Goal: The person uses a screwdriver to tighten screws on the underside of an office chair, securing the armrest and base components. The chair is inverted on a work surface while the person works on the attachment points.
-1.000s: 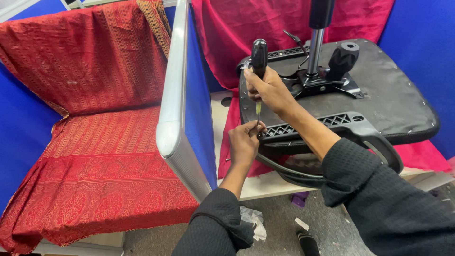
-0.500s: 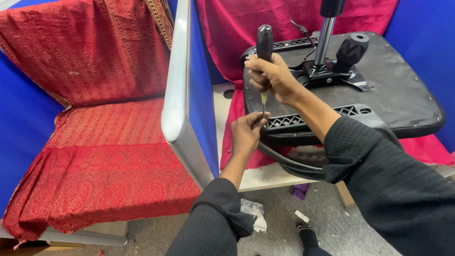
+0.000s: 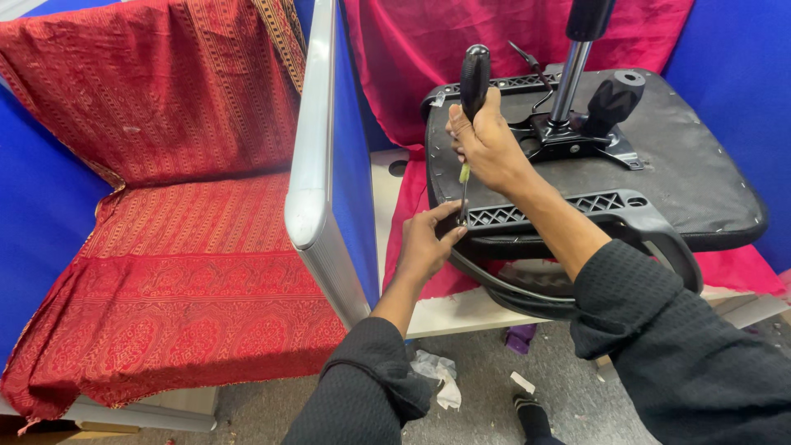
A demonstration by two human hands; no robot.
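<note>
An upturned office chair seat (image 3: 684, 177) lies on a desk, black underside up, with its metal mechanism and gas cylinder (image 3: 573, 78) standing upright. My right hand (image 3: 488, 144) grips a black-handled screwdriver (image 3: 473, 78) held vertically, tip down at the end of the black plastic armrest bracket (image 3: 568, 210). My left hand (image 3: 428, 243) holds the bracket's end right beside the screwdriver tip, fingers pinched near the shaft.
A blue partition with a grey edge (image 3: 317, 165) stands left of the seat. Red patterned cloth (image 3: 181, 247) covers the desk beyond it; plain red cloth (image 3: 428, 49) drapes behind the chair. A foot (image 3: 531, 416) and paper scraps (image 3: 437, 379) are on the grey floor.
The view has shifted slightly and the hands sit a little higher in frame. Both hands keep the same hold at the bracket's end.
</note>
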